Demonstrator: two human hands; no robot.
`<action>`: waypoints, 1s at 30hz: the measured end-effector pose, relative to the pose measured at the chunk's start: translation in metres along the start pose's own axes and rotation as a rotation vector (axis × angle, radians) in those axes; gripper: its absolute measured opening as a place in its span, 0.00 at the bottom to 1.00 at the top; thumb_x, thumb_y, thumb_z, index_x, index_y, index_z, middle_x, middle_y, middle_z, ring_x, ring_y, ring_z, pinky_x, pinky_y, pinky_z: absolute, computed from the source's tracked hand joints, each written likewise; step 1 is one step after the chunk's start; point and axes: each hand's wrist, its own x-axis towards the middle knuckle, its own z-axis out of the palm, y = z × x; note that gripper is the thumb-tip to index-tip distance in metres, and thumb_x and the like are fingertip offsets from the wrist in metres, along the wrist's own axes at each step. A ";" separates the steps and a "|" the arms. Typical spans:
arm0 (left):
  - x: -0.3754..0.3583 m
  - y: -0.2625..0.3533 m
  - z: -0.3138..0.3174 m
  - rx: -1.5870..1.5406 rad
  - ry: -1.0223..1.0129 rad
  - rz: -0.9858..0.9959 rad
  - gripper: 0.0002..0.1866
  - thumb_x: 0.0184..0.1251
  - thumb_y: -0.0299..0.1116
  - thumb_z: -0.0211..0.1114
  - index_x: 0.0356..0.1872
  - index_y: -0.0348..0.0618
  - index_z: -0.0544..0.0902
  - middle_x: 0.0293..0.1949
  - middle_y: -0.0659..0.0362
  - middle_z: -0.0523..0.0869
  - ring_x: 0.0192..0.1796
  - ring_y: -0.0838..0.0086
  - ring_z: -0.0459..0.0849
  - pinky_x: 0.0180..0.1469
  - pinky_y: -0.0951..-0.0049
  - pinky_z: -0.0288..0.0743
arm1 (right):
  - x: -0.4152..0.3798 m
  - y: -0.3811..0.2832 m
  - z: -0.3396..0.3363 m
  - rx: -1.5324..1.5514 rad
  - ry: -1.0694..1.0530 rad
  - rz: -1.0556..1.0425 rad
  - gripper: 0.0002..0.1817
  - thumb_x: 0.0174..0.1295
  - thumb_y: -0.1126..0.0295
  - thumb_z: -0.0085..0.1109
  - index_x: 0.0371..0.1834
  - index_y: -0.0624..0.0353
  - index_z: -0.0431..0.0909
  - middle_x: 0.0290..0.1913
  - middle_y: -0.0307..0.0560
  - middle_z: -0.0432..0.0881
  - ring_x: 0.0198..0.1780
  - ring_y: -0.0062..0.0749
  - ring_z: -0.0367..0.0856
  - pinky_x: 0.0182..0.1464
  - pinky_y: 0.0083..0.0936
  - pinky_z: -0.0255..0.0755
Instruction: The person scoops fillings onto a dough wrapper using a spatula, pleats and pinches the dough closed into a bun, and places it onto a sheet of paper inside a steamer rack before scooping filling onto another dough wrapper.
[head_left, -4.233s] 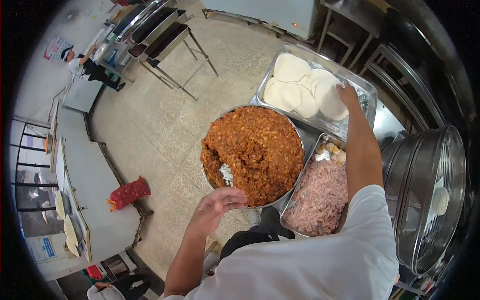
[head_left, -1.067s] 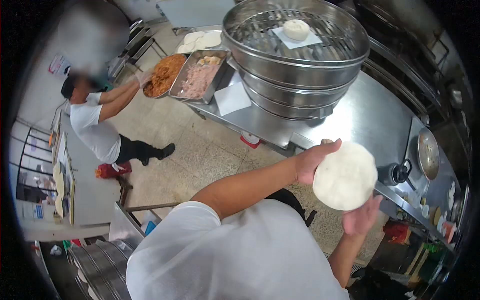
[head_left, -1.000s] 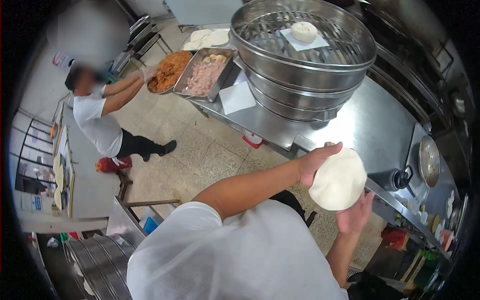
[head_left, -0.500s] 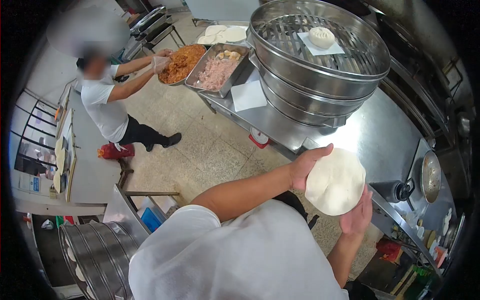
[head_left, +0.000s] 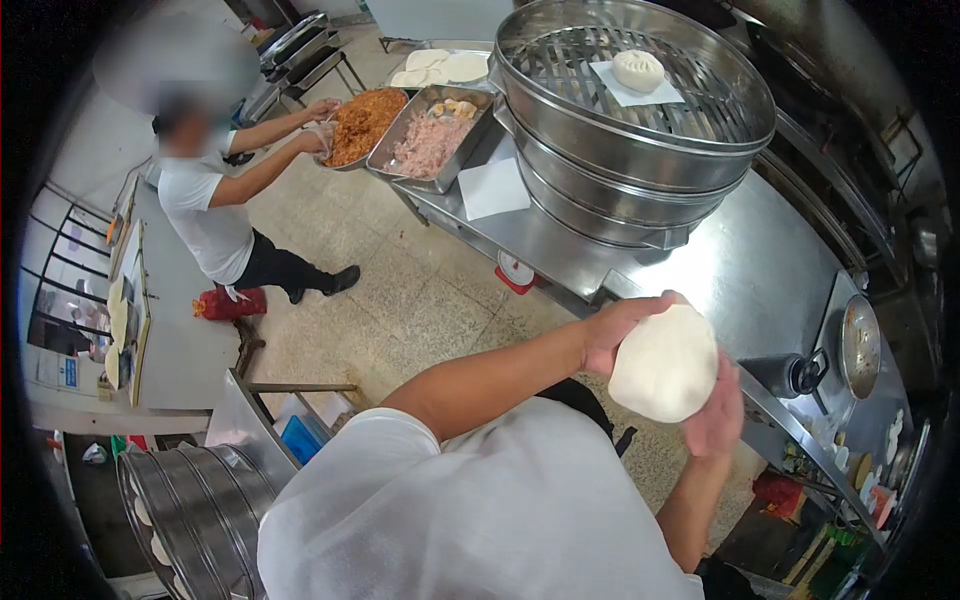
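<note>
White dough (head_left: 663, 364), one round, is clasped between left hand (head_left: 622, 332) and right hand (head_left: 716, 413). One bun (head_left: 638, 70) rests on one paper (head_left: 612, 86) inside the steamer (head_left: 630, 160).

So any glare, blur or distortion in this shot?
Head view: glare whitens the steel table beside the steamer stack; fisheye distortion bends the edges inside a black border; a blurred patch covers the upper left; the dough round looks fairly sharp.
</note>
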 end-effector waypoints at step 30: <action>-0.002 -0.025 -0.010 -0.139 -0.006 0.117 0.40 0.72 0.64 0.48 0.71 0.39 0.65 0.69 0.49 0.72 0.69 0.59 0.73 0.70 0.56 0.66 | -0.017 -0.004 0.011 0.148 -0.069 -0.092 0.33 0.77 0.48 0.35 0.72 0.65 0.60 0.72 0.57 0.65 0.72 0.48 0.65 0.74 0.47 0.58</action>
